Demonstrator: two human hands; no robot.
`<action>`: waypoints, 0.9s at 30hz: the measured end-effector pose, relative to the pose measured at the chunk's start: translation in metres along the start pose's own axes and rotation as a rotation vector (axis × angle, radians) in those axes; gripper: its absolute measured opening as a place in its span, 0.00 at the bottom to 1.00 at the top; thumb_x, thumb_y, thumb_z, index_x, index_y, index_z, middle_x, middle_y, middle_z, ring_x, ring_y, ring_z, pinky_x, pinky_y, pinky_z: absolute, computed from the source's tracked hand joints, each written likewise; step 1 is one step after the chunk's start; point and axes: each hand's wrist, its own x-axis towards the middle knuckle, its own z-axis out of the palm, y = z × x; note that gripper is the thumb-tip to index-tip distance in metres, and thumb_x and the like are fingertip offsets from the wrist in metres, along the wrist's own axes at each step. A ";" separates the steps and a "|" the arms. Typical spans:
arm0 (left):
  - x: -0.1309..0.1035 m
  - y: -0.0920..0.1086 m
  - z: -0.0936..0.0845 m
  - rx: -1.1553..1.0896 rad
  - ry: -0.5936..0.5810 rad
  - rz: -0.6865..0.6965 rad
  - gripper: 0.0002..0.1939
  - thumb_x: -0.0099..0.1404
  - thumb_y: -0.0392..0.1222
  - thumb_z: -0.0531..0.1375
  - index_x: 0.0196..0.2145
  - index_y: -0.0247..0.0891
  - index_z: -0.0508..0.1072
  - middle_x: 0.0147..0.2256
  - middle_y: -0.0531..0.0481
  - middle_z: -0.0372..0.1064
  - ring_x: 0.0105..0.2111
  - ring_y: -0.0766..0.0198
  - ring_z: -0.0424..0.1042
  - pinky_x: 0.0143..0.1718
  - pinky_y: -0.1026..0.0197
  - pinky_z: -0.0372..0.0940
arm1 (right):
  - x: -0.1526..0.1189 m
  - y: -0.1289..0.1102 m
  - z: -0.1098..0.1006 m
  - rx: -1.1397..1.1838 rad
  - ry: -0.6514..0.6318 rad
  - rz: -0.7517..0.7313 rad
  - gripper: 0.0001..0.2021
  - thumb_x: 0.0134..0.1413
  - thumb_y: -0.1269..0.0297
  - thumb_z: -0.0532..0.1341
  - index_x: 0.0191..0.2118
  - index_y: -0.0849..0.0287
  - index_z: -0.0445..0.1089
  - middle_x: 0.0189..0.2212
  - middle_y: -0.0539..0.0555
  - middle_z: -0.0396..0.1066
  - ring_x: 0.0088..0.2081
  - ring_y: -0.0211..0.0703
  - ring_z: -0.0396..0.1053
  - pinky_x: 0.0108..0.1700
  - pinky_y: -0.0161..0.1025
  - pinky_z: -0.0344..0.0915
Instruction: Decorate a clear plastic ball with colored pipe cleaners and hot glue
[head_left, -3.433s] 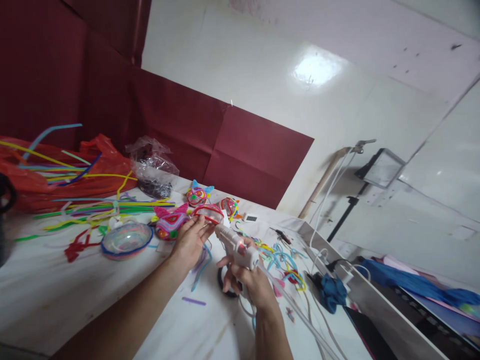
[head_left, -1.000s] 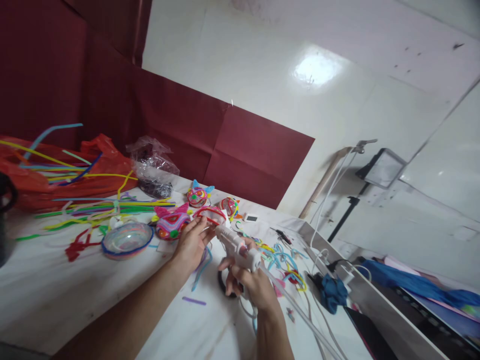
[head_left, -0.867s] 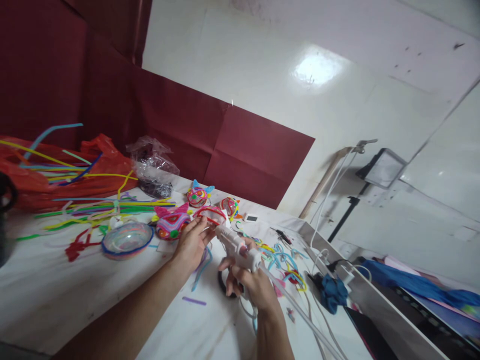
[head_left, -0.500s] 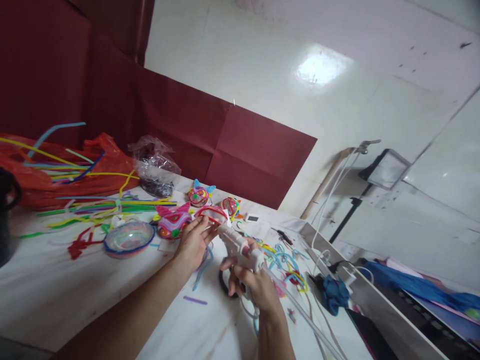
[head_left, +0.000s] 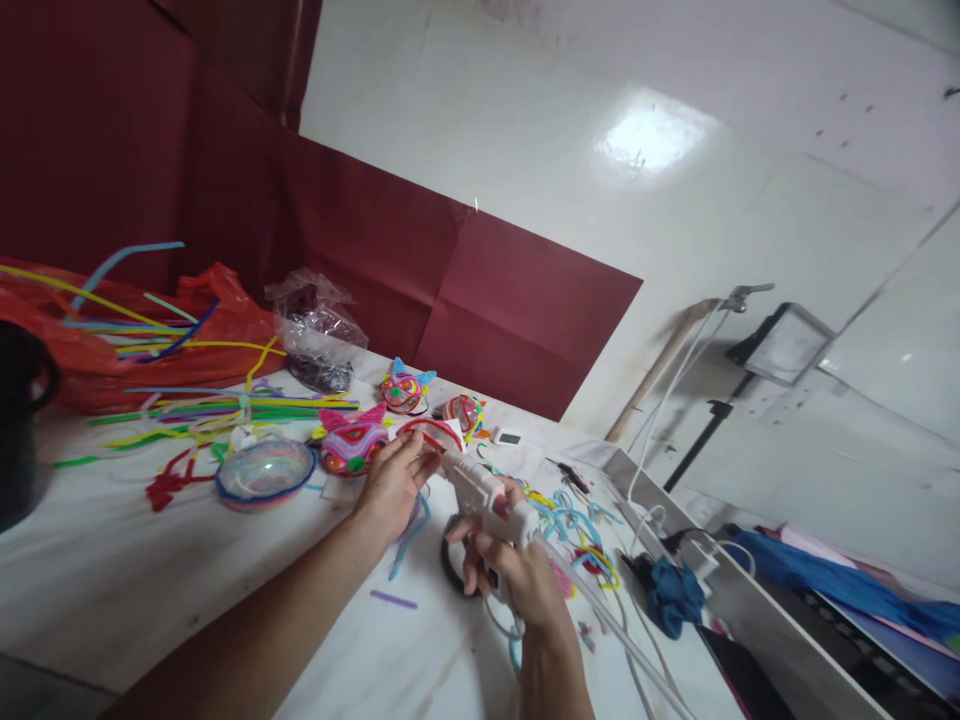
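Note:
My right hand (head_left: 521, 570) grips a white hot glue gun (head_left: 474, 488), with a long clear glue stick (head_left: 600, 600) sticking out of its back. The gun's nozzle points up and left, close to the fingers of my left hand (head_left: 391, 485). That hand is closed on a piece edged with red pipe cleaner (head_left: 442, 430); my fingers partly hide its shape. Just left of it sits a pink pipe-cleaner animal head (head_left: 352, 440) with pointed ears. Beyond lie a smaller head with blue ears (head_left: 405, 388) and another colourful one (head_left: 463, 412).
A clear bowl with a blue rim (head_left: 264, 478) stands left, near red pipe-cleaner scraps (head_left: 174, 485). Loose pipe cleaners spill from a red plastic bag (head_left: 187, 372). Curled blue and yellow pieces (head_left: 574, 520), cables and a blue scrunchie (head_left: 675, 597) lie right. A black container (head_left: 19, 440) stands far left.
The view has shifted slightly, moving everything a little to the right. The red-edged piece has tilted a little in my left hand. My right hand keeps its grip on the glue gun.

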 end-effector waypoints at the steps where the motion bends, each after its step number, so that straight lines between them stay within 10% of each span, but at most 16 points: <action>1: 0.000 0.000 0.000 0.001 0.001 -0.001 0.13 0.67 0.26 0.57 0.26 0.34 0.73 0.25 0.48 0.75 0.26 0.67 0.76 0.32 0.66 0.72 | 0.000 0.000 0.000 0.002 -0.001 -0.002 0.23 0.46 0.64 0.60 0.48 0.53 0.53 0.30 0.49 0.76 0.14 0.32 0.64 0.16 0.29 0.54; 27: -0.003 0.000 0.001 0.027 -0.010 0.018 0.11 0.64 0.26 0.61 0.25 0.35 0.71 0.25 0.49 0.74 0.27 0.66 0.76 0.33 0.66 0.71 | -0.002 -0.004 0.002 -0.046 0.021 0.042 0.22 0.45 0.63 0.60 0.47 0.53 0.52 0.28 0.47 0.76 0.13 0.31 0.62 0.16 0.29 0.54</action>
